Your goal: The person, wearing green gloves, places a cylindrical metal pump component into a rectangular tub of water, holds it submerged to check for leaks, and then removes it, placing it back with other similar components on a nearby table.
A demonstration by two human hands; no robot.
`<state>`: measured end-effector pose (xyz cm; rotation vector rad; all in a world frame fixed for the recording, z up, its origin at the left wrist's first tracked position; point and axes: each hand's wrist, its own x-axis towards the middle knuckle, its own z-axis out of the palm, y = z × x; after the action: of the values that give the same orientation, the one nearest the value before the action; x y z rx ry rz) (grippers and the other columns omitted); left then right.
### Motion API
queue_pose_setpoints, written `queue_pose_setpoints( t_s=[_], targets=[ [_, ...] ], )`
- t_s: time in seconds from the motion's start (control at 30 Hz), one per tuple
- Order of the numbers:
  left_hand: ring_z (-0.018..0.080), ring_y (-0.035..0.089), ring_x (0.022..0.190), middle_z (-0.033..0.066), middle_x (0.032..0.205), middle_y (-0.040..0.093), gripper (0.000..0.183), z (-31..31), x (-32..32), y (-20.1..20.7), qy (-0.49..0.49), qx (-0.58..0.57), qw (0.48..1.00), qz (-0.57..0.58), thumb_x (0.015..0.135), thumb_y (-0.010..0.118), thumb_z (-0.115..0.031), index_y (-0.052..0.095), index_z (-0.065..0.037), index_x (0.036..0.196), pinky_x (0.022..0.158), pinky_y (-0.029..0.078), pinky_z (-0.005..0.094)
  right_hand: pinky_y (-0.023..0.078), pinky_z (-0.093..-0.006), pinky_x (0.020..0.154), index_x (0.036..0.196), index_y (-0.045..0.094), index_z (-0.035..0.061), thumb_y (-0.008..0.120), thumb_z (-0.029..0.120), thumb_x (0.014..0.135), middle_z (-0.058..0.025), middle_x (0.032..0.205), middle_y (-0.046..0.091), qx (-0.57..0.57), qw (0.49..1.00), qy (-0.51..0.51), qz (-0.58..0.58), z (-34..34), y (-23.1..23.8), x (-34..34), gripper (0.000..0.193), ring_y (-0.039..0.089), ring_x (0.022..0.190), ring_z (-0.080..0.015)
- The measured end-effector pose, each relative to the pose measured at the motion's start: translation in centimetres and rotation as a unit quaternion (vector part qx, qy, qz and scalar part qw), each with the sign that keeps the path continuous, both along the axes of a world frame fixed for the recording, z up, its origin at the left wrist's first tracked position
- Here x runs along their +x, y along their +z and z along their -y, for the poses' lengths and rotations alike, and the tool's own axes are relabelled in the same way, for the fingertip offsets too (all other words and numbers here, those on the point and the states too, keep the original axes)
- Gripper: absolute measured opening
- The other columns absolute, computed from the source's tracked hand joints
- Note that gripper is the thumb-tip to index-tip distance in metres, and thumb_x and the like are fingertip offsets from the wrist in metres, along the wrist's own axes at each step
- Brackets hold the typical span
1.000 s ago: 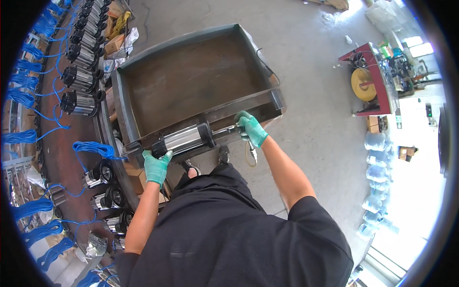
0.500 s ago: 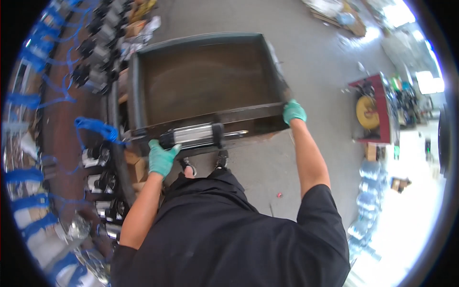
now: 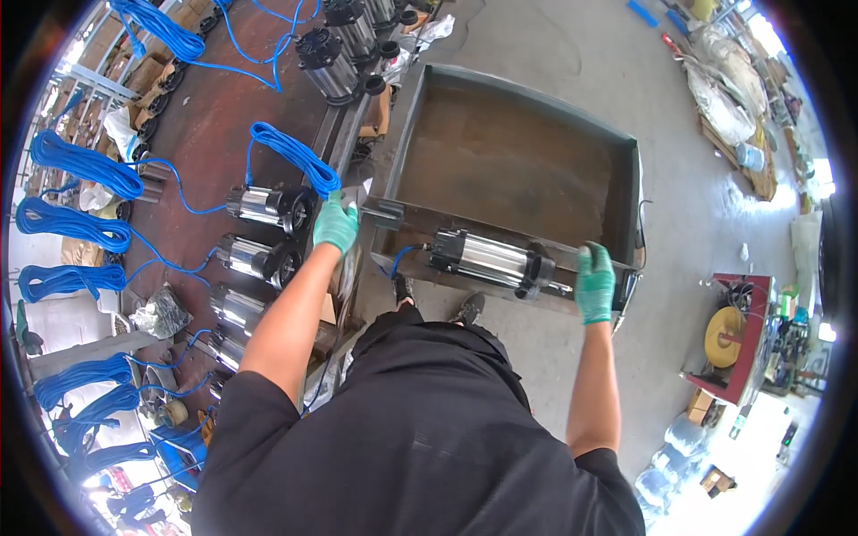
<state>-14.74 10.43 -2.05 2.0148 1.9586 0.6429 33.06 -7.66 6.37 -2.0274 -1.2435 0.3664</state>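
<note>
My left hand point(image 3: 336, 225), in a green glove, reaches over the bench edge. Its fingertips are at the near end of a coil of blue cable point(image 3: 297, 157), with thumb and fingers apart; whether it touches the coil is unclear. Beside it a short grey metal cylinder point(image 3: 384, 212) sits at the tank's corner. My right hand point(image 3: 595, 284), also green-gloved, hovers by the tank's near right corner, fingers raised and slightly bent, nothing seen in them. Between my hands a silver-and-black pump motor point(image 3: 490, 260) lies on the near ledge of a metal tank point(image 3: 527, 89), its shaft end toward my right hand.
On the left, a reddish-brown bench point(image 3: 192, 116) carries several pumps point(image 3: 268, 207) and blue cable coils point(image 3: 76, 223). More pumps stand upright point(image 3: 329, 64) at its far end. To the right are a red stand with a yellow reel point(image 3: 725, 337) and plastic sacks point(image 3: 719, 85).
My view has swung left, so the tank sits farther right. My left hand has left the pump motor and moved to the blue cable coil. My right hand has come off the tank's corner.
</note>
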Motion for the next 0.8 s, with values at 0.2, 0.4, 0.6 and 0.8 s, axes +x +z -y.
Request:
queue_pose_setpoints(
  t_s=[0.2,0.4,0.6,0.8],
  targets=[
    [0.0182,0.061,0.059,0.0042,0.081,0.066,0.020,-3.7,-0.9,-1.2,0.200,-0.467,0.755,0.413,0.102,0.060,-0.033,0.062,-0.014,0.110,0.054,0.055,0.0400,0.053,-0.0430,0.085,0.107,0.070,0.0045,0.066,0.020,0.096,-0.0169,0.105,0.069,-0.086,0.986,0.029,0.143,-3.7,1.1,-9.3,0.020,0.066,0.095,-0.0357],
    [0.0152,0.053,0.052,0.0009,0.072,0.058,0.013,-1.0,-0.6,-0.7,0.019,-0.314,0.853,0.416,0.104,0.059,-0.024,0.061,-0.011,0.103,0.050,0.048,0.0358,0.053,-0.0443,0.084,0.105,0.071,0.0049,0.064,0.020,0.094,-0.0160,0.102,0.070,-0.043,0.994,0.024,0.094,-3.9,0.2,-9.1,0.019,0.066,0.094,-0.0350],
    [0.0101,0.054,0.062,0.0004,0.075,0.059,0.010,3.0,1.9,5.1,-0.108,-0.179,0.909,0.361,0.105,0.057,-0.018,0.059,-0.009,0.102,0.056,0.044,0.0296,0.053,-0.0438,0.084,0.104,0.071,0.0050,0.064,0.020,0.094,-0.0156,0.102,0.070,-0.066,0.992,0.003,0.107,-3.9,0.7,-9.2,0.019,0.067,0.093,-0.0345],
    [0.0053,0.047,0.052,-0.0043,0.072,0.051,0.009,4.8,2.6,2.9,-0.110,-0.273,0.838,0.459,0.106,0.056,-0.022,0.057,-0.013,0.103,0.046,0.041,0.0231,0.053,-0.0430,0.083,0.102,0.071,0.0053,0.064,0.019,0.093,-0.0153,0.099,0.070,-0.052,0.993,0.017,0.106,-4.4,0.9,-9.6,0.017,0.067,0.091,-0.0346]
  ],
)
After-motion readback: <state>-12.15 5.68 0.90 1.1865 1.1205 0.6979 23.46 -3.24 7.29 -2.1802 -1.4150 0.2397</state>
